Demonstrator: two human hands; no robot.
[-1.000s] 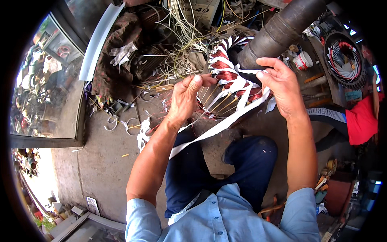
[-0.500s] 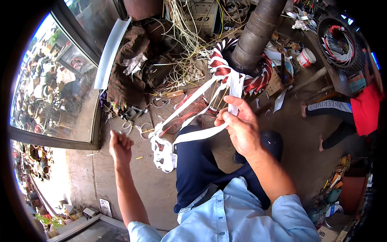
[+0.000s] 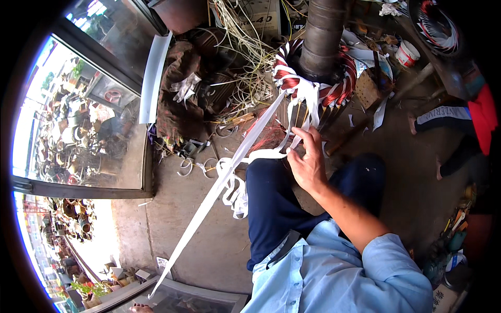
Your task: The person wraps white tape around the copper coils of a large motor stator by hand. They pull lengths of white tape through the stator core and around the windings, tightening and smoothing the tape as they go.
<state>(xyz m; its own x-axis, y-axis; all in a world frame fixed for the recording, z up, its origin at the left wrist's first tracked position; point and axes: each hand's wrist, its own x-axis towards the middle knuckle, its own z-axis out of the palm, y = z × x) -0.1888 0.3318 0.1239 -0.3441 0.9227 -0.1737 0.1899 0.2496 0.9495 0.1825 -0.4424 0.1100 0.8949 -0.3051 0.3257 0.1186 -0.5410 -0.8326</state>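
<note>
white tape, taut and looping; right hand pinching it; left hand grip unclear.

You have passage over the floor left of the taut tape, which bars your right hand leftward; the post occupies the middle of the coil.

The left hand, earlier beside the right hand at the wire coil ring, is now well apart from it, at the lower left edge. A white tape strip now runs straight from the ring to just beside the left hand. The ring now lies ahead of the right hand, no longer at its fingertips.
</note>
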